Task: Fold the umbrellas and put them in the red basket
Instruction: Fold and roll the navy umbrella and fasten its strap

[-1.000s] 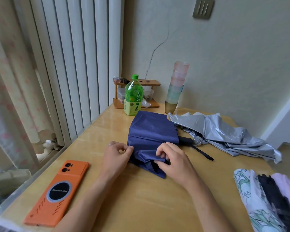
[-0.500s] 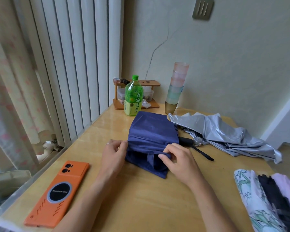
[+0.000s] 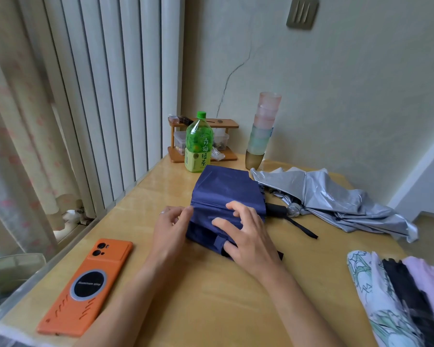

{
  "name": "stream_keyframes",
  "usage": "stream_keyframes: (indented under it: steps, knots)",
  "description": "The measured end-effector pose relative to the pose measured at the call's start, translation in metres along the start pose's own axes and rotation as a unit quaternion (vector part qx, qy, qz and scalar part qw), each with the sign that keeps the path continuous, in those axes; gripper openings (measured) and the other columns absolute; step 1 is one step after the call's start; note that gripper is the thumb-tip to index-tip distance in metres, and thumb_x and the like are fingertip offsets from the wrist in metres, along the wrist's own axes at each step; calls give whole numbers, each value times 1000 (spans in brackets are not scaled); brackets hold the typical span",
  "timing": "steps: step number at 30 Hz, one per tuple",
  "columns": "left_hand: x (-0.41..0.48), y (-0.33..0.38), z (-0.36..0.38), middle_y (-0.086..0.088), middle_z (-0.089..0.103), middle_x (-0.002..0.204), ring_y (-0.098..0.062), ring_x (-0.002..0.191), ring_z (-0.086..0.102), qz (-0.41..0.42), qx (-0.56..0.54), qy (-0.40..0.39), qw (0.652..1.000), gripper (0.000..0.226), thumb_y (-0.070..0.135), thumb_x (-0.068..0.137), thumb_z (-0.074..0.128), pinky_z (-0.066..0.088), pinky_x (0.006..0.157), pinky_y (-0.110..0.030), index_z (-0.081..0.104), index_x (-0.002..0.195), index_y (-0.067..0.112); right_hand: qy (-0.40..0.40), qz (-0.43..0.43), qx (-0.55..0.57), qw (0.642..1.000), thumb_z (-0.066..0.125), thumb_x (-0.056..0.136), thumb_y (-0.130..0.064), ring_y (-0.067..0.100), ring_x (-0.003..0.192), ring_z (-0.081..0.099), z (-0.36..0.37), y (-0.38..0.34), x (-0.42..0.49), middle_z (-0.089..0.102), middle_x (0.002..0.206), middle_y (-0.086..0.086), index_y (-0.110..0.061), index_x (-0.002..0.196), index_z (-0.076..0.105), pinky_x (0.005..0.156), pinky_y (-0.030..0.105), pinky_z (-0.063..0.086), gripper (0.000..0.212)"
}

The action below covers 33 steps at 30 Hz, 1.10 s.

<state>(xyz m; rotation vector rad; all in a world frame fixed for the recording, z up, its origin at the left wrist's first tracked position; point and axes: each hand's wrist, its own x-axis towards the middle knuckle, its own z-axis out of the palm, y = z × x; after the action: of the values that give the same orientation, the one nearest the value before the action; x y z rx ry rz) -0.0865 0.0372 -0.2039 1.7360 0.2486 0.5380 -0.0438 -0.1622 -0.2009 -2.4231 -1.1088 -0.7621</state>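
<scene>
Two hands work at mid-table; entries run from the near edge outward.

- Near left: orange phone (image 3: 85, 284) lies flat, back up, on the wooden table (image 3: 211, 301).
- Near right corner: three rolled bundles (image 3: 386, 296) lie side by side, one white with green print, one black, one pale pink. Cannot tell what they are.
- Left hand (image 3: 172, 229): fingers curled, pinching the left edge of the navy umbrella (image 3: 226, 189).
- Right hand (image 3: 246, 236): laid on top of the navy fabric, fingers spread wide and slightly bent, pressing the folds down. A strap tab (image 3: 218, 242) pokes out just beside its lowest finger.
- Navy umbrella: collapsed, canopy partly gathered into flat pleats, lying at the table's middle. Its black handle (image 3: 276, 210) sticks out to the right.
- Silver umbrella (image 3: 336, 196): collapsed but loose and unfolded, lying to the right and slightly behind, its canopy touching the navy one near the handle.
- Far: green tea bottle (image 3: 199, 144) stands upright just behind the navy umbrella; wooden rack (image 3: 226, 123) sits behind the bottle against the wall; stack of cups (image 3: 262, 128) stands to its right, leaning a little.
</scene>
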Motion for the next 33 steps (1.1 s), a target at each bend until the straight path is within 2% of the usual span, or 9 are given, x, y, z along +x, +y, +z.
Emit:
stream_keyframes:
  steps: [4,10,14,18,23,25,28,31,33]
  knots:
    - [4,-8,0,-1,62,85,-24,79,56,-8,4,20,1000,32,39,93,64,43,73,-34,66,70,17,79,-48,48,995,67,92,-22,23,105,57,2,-7,-2,60,127,8,-21,111,75,87,33,50,21]
    - [7,-9,-1,-9,61,72,-16,69,52,-29,-17,8,999,37,41,83,57,41,69,-35,57,67,8,104,-70,144,982,78,90,-18,14,71,46,-4,-24,-4,56,93,0,-19,102,81,64,30,45,13]
    - [8,-10,1,3,53,62,-11,64,47,-41,-7,13,999,29,21,89,58,38,65,-34,52,61,15,1,-29,293,956,75,87,-26,7,60,46,-13,-36,-5,59,85,-6,-21,94,83,58,18,36,12]
    - [8,-11,1,7,47,56,-9,58,43,-43,26,18,999,31,14,90,56,37,62,-34,51,60,15,-206,29,366,907,81,86,-28,9,60,53,-22,-41,-4,70,77,1,-25,94,84,59,19,38,9]
    - [5,-7,2,6,38,48,-10,50,36,-13,127,33,991,37,24,87,55,31,53,-30,41,54,15,-457,106,477,743,53,97,2,14,65,66,-45,-26,0,73,101,8,-26,131,70,61,21,44,47]
    - [5,-9,2,2,52,51,-11,57,49,0,174,52,983,36,25,86,59,36,52,-27,52,54,10,-431,120,504,738,40,92,13,15,62,68,-54,-19,1,72,102,17,-19,130,69,56,25,41,58]
    - [4,-14,3,-9,46,54,-19,54,39,-8,221,66,973,36,26,84,58,32,50,-30,49,55,4,-264,239,456,816,39,92,10,22,53,63,-50,-6,3,72,92,16,-12,104,75,44,23,34,44]
    - [5,-20,2,-4,35,50,-19,51,31,-11,249,52,967,38,27,82,57,29,48,-30,43,55,5,-116,400,261,871,46,93,-3,21,51,67,-33,13,1,73,82,0,-19,86,70,43,18,38,30]
    - [5,-21,1,-3,33,49,-19,50,29,-10,246,46,968,39,28,82,56,27,48,-30,38,54,8,-82,462,159,869,49,94,-11,13,51,69,-24,24,-5,73,73,-4,-22,85,68,49,20,47,24]
